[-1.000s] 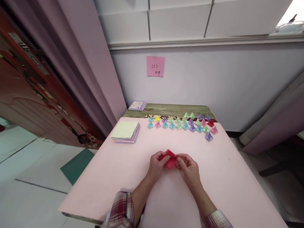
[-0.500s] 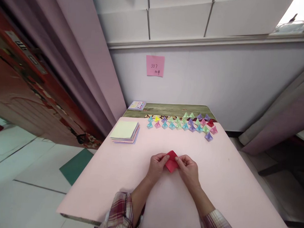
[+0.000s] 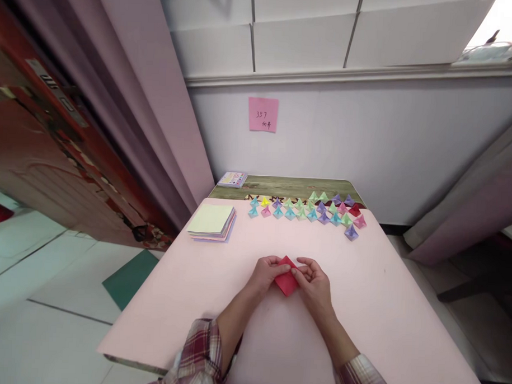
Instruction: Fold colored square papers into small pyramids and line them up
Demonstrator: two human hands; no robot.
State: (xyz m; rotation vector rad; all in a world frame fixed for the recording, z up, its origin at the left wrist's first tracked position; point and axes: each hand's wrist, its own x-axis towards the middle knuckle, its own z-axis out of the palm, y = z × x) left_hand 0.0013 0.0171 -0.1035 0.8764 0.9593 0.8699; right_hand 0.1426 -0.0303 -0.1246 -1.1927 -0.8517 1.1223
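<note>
Red paper: gripped between two bare hands, one corner toward the person

Location: the red paper (image 3: 287,284) is held over the near-middle part of the pink table cover (image 3: 402,326). Whether its lower corner touches the cover cannot be determined.

Orientation: the piece is folded and presents as a diamond. Its longer axis appears to run from the near corner, toward the person, to the far corner, toward the wall (image 3: 325,133). The hands flank that axis, so the paper lies to the right of the left hand (image 3: 265,275) and to the left of the right hand (image 3: 315,281).

Hand condition: the left hand grasps the left side, its thumb laid well across the upper face. The right hand appears to pinch the right side more lightly, thumb tip on the paper, forefinger raised clear. Both are in contact; the left covers more. Fingertips behind the sheet are hidden.

Surroundings: a stack of square sheets (image 3: 211,219) stands beyond the left hand. Rows of small folded pieces (image 3: 323,217) stand along the far side.
</note>
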